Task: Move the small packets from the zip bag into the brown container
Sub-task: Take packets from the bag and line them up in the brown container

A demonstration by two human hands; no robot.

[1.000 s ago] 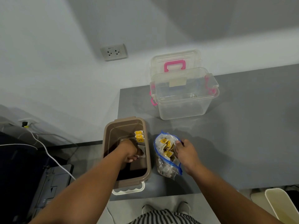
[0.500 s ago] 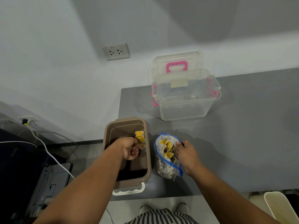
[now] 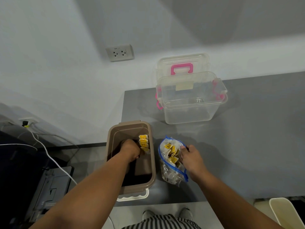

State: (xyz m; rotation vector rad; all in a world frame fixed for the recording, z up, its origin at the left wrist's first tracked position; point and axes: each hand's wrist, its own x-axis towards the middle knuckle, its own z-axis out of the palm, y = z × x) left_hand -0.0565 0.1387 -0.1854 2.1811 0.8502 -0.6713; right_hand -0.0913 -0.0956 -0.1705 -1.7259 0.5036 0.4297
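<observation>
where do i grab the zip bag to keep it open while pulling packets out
Grip the blue zip rim on its right side, coming from the right, where the right hand pinches it. The zip bag lies with its mouth gaping, packets piled inside, so that stiffer edge should hold it open.

Black-and-white striped garment [image 3: 162, 222]; pale shoes [image 3: 186, 214], perhaps sneakers

We see a clear plastic box [image 3: 188, 113] with pink latches at the back of the grey tabletop [image 3: 255, 146], its pink-handled lid [image 3: 198, 62] upright behind it against the wall. A wall socket [image 3: 119, 52] sits further left; a white cable [image 3: 54, 161] runs lower left, and a cream bin [image 3: 287, 212] stands bottom right.
</observation>
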